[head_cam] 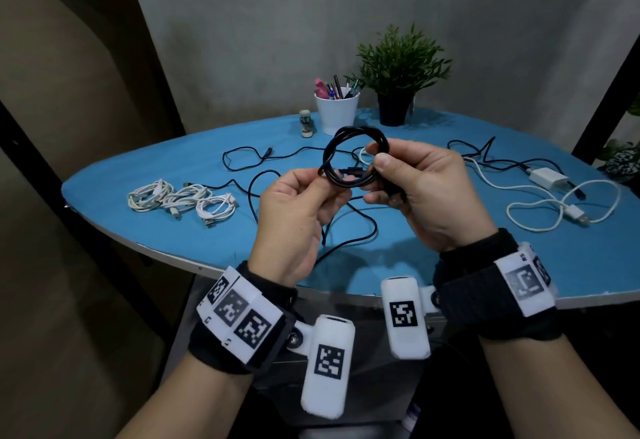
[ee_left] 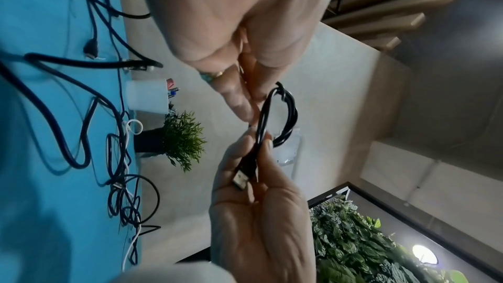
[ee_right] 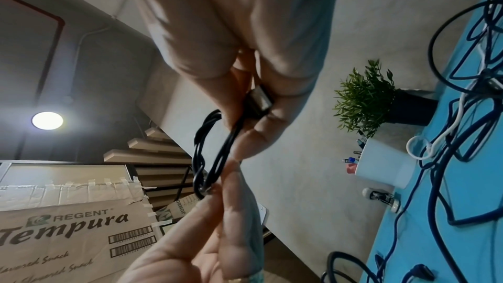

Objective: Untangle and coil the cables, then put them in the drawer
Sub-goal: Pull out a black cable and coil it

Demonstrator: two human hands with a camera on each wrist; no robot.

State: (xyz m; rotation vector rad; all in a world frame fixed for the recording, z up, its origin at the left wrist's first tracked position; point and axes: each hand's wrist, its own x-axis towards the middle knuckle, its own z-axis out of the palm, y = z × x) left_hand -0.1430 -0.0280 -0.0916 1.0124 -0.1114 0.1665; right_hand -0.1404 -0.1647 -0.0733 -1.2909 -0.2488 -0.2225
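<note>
A black cable coil point(head_cam: 349, 158) hangs in the air above the blue table point(head_cam: 156, 224), held between both hands. My left hand point(head_cam: 320, 175) pinches its lower left side with thumb and fingers. My right hand point(head_cam: 379, 156) grips the right side. In the left wrist view the right hand point(ee_left: 261, 143) also holds the cable's USB plug point(ee_left: 241, 180) against the palm. In the right wrist view the coil point(ee_right: 207, 158) spans from the right hand point(ee_right: 245, 135) down to the left hand's fingertips point(ee_right: 217, 186). Three coiled white cables point(head_cam: 180, 199) lie at the table's left.
Loose black cables point(head_cam: 249, 158) sprawl across the table's middle, under my hands. A white charger point(head_cam: 550, 177) with a loose white cable point(head_cam: 561, 217) lies at the right. A white pen cup point(head_cam: 336, 109), a potted plant point(head_cam: 398, 71) and a stapler point(head_cam: 306, 123) stand at the back.
</note>
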